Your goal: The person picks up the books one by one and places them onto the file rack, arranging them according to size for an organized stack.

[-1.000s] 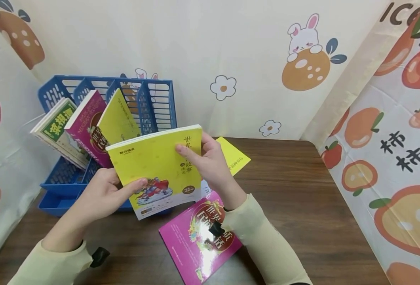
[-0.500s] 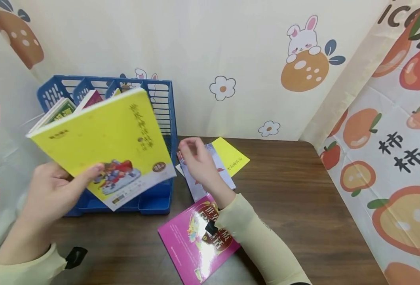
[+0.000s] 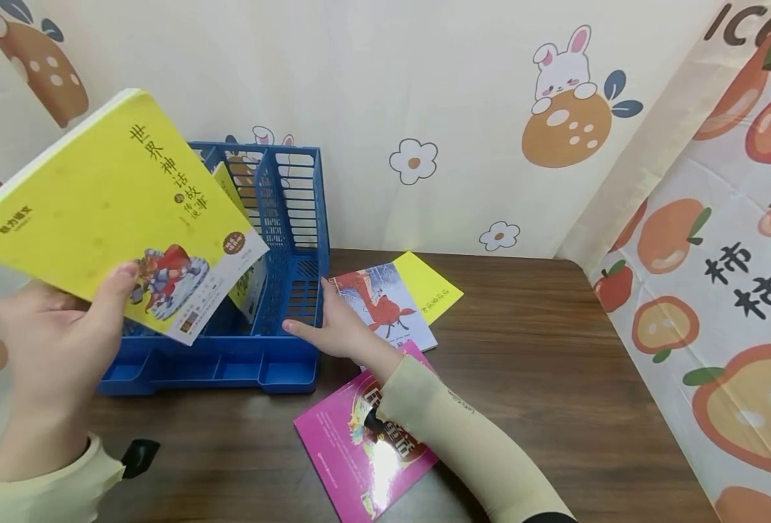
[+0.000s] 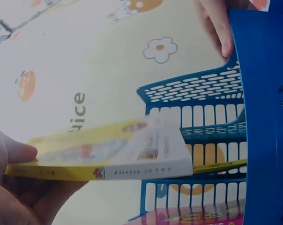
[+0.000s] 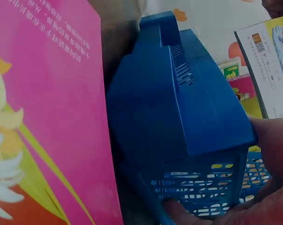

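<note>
Toward nine o'clock in the head view, the person's left hand (image 3: 65,341) clamps a yellow book (image 3: 97,196), thumb on its cover, holding it tilted across the blue rack (image 3: 272,232) and hiding the rack's left part. At the rack's four o'clock side, the right hand (image 3: 336,327) pinches its side wall between thumb and fingers. Near two o'clock from that hand lie a pale-blue book (image 3: 388,312) and, beyond it, a yellow booklet (image 3: 429,287); at six o'clock, a pink book (image 3: 342,447).
</note>
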`<state>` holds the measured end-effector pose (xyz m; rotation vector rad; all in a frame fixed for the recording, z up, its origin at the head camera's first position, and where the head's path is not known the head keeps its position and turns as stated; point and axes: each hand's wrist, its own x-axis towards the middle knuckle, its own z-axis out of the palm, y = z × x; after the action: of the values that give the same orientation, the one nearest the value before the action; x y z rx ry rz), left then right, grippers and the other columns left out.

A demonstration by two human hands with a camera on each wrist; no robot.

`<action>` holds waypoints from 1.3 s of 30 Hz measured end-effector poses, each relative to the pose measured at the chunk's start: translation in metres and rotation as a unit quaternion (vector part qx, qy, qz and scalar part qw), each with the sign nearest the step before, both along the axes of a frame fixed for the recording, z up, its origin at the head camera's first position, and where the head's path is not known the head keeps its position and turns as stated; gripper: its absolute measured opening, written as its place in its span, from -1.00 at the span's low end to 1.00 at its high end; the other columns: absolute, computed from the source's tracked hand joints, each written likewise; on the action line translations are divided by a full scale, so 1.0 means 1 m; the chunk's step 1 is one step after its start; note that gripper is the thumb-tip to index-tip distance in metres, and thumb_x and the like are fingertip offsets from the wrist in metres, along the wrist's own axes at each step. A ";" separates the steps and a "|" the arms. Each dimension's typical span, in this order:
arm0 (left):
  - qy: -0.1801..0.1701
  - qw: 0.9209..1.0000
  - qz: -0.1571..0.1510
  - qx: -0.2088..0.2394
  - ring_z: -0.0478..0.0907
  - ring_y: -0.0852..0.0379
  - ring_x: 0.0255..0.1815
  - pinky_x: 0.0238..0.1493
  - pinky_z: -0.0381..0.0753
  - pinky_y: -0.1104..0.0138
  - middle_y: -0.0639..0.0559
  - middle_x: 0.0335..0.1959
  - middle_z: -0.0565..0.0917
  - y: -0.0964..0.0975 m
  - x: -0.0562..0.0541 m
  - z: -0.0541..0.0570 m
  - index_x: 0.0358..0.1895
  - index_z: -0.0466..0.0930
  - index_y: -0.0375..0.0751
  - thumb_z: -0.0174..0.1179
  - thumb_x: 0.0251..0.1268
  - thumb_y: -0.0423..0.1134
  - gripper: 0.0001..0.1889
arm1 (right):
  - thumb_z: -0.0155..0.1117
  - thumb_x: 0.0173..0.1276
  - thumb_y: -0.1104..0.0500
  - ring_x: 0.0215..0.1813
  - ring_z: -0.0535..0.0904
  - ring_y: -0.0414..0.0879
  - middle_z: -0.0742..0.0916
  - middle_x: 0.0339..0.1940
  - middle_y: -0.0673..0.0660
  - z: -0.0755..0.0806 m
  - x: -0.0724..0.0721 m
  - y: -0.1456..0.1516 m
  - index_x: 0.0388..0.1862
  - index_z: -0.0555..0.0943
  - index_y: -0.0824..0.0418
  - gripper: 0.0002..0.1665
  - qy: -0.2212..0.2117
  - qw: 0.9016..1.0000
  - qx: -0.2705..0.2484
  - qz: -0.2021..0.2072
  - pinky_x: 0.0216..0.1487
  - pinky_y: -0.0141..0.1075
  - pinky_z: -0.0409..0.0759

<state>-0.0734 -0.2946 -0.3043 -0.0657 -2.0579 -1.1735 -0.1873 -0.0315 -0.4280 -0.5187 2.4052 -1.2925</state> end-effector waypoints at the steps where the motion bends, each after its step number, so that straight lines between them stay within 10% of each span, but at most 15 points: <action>1: 0.009 1.000 0.004 -0.007 0.72 0.49 0.07 -0.04 0.59 0.67 -0.07 0.33 0.75 0.001 -0.002 -0.001 0.49 0.62 -0.07 0.35 0.51 -0.40 -0.47 | 0.45 0.47 -0.31 0.75 0.24 0.16 0.29 0.79 0.21 -0.002 -0.001 0.000 0.86 -0.10 0.07 0.30 -0.002 1.000 -0.007 0.003 0.57 0.27 0.42; 15: 0.020 0.993 0.101 -0.055 0.53 0.83 -0.03 -0.14 0.46 0.79 -0.14 0.22 0.80 0.018 -0.015 -0.008 0.43 0.70 0.00 0.27 0.56 -0.19 -0.56 | 0.66 0.28 -0.24 0.64 0.39 0.11 0.48 0.61 -0.07 -0.008 -0.006 0.004 0.79 -0.03 -0.33 0.33 -0.038 0.993 -0.106 0.041 0.55 0.09 0.51; 22: 0.012 0.991 0.110 -0.074 0.80 -0.43 -0.05 -0.30 0.36 0.85 -0.22 0.11 0.83 0.026 -0.041 -0.019 0.32 0.74 -0.28 0.25 0.57 -0.19 -0.60 | 0.65 0.31 -0.22 0.65 0.36 0.14 0.45 0.68 0.09 -0.005 -0.005 0.003 0.81 0.00 -0.28 0.31 -0.081 0.991 -0.106 0.019 0.57 0.15 0.48; 33: -0.014 0.989 0.092 -0.111 0.81 -0.47 -0.12 -0.25 0.25 0.85 -0.35 0.14 0.80 0.037 -0.081 -0.051 0.30 0.66 -0.47 0.20 0.64 -0.15 -0.56 | 0.63 0.30 -0.25 0.69 0.29 0.11 0.37 0.75 0.11 0.000 -0.002 0.000 0.85 0.00 -0.22 0.35 -0.107 0.992 -0.059 -0.019 0.63 0.22 0.37; 39: -0.042 0.986 0.103 -0.126 0.71 -0.42 -0.54 -0.66 0.16 0.66 -0.48 -0.22 0.81 0.042 -0.091 -0.066 0.04 0.73 -0.61 0.20 0.66 -0.14 -0.56 | 0.63 0.32 -0.22 0.69 0.30 0.10 0.39 0.74 0.11 -0.001 -0.002 0.001 0.85 0.01 -0.21 0.31 -0.107 0.992 -0.063 -0.015 0.62 0.19 0.39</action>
<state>-0.1643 -0.2522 -0.3706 0.0746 -2.2193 -0.7989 -0.1897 -0.0304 -0.4293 -0.3587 2.1740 -1.4419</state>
